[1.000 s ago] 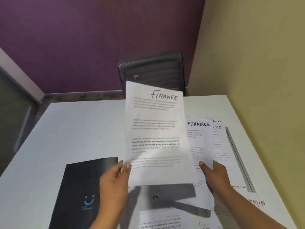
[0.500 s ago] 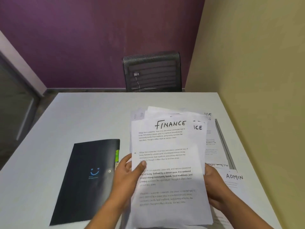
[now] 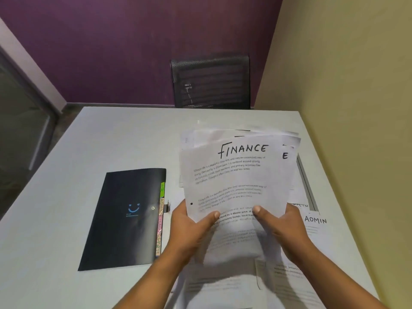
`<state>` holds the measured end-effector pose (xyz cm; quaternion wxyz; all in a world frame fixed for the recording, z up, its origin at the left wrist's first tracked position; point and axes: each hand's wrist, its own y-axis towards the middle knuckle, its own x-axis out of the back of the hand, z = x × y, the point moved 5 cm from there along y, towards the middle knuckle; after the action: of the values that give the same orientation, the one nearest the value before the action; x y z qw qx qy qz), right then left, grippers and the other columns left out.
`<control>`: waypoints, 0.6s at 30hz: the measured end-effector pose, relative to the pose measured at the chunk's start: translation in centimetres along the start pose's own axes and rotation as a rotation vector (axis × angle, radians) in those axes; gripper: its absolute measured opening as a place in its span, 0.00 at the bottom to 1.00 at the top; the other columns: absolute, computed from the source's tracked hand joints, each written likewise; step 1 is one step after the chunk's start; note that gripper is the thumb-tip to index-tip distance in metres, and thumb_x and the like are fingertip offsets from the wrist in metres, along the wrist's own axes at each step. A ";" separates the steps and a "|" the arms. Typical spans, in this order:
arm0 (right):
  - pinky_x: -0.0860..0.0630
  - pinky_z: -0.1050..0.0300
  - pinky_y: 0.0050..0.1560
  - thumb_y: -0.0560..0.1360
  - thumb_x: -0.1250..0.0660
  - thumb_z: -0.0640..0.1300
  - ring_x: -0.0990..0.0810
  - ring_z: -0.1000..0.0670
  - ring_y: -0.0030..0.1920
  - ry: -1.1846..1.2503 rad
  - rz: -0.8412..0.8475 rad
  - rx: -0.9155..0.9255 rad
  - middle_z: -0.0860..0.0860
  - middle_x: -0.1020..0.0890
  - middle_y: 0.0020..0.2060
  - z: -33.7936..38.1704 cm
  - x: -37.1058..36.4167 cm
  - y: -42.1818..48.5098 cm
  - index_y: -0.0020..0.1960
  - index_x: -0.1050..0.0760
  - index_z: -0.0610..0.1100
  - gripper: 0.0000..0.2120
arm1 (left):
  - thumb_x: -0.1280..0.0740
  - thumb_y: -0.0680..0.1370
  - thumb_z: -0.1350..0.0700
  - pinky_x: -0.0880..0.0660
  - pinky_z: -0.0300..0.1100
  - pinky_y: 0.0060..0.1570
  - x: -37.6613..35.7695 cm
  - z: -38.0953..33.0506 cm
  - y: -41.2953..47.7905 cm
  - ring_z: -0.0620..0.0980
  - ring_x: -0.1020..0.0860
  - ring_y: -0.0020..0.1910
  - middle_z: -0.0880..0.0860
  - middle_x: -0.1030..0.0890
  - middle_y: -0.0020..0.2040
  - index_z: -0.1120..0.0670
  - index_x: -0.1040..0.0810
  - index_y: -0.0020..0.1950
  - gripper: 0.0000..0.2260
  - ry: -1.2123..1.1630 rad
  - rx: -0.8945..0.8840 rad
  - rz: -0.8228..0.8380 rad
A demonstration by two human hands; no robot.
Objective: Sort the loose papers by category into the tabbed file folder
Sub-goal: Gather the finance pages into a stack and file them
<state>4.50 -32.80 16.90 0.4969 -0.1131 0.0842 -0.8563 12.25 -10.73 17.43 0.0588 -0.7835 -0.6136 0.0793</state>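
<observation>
Lying shut on the table, the black folder runs lengthwise away from the person, coloured tabs along its right edge. Just right of the folder, the left hand, the nearer one, and then the right hand both grip a stack of papers headed "FINANCE", thumbs on top.

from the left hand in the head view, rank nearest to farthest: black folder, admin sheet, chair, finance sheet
1. finance sheet, held in the left hand.
2. folder, just to its left.
3. admin sheet, past the right hand.
4. chair, beyond the table.
</observation>
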 end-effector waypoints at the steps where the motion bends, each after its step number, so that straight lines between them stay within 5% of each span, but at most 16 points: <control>1: 0.19 0.56 0.48 0.70 0.23 0.43 0.14 0.51 0.49 -0.004 -0.010 0.004 0.52 0.12 0.47 -0.2 0.0 0.0 0.55 0.18 0.45 0.14 | 0.22 0.69 0.66 0.18 0.43 0.50 0.1 0.0 0.0 0.50 0.15 0.51 0.50 0.13 0.50 0.52 0.17 0.53 0.16 0.004 0.001 -0.013; 4: 0.18 0.52 0.48 0.69 0.23 0.40 0.14 0.52 0.46 0.025 -0.034 0.043 0.52 0.13 0.45 -0.4 0.1 0.0 0.50 0.19 0.49 0.12 | 0.22 0.68 0.67 0.18 0.45 0.51 0.3 -0.2 0.4 0.51 0.15 0.51 0.50 0.13 0.50 0.46 0.16 0.50 0.19 0.024 -0.067 -0.018; 10: 0.23 0.69 0.35 0.71 0.27 0.32 0.15 0.57 0.35 0.049 0.080 0.121 0.55 0.14 0.33 -0.6 -0.7 -0.6 0.41 0.21 0.49 0.12 | 0.22 0.69 0.66 0.20 0.41 0.53 0.3 0.8 0.3 0.49 0.15 0.52 0.50 0.13 0.50 0.52 0.17 0.55 0.17 0.057 -0.078 0.040; 14: 0.19 0.50 0.49 0.65 0.23 0.43 0.15 0.47 0.49 0.037 0.092 0.179 0.48 0.14 0.46 -0.7 -0.7 -0.8 0.48 0.15 0.48 0.11 | 0.23 0.70 0.64 0.21 0.40 0.49 0.5 1.5 0.6 0.48 0.15 0.47 0.50 0.13 0.45 0.54 0.15 0.50 0.10 0.084 -0.047 0.014; 18: 0.20 0.60 0.47 0.70 0.24 0.35 0.15 0.52 0.47 -0.049 0.115 0.266 0.53 0.14 0.44 0.4 -0.5 -1.4 0.45 0.15 0.57 0.15 | 0.25 0.73 0.63 0.22 0.36 0.45 0.4 0.2 0.4 0.44 0.15 0.44 0.48 0.13 0.43 0.50 0.15 0.45 0.08 0.069 -0.087 0.011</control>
<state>3.67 -31.73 17.56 0.5576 -0.0620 -0.0356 -0.8270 12.65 -10.45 17.15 0.0453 -0.7909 -0.6098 0.0259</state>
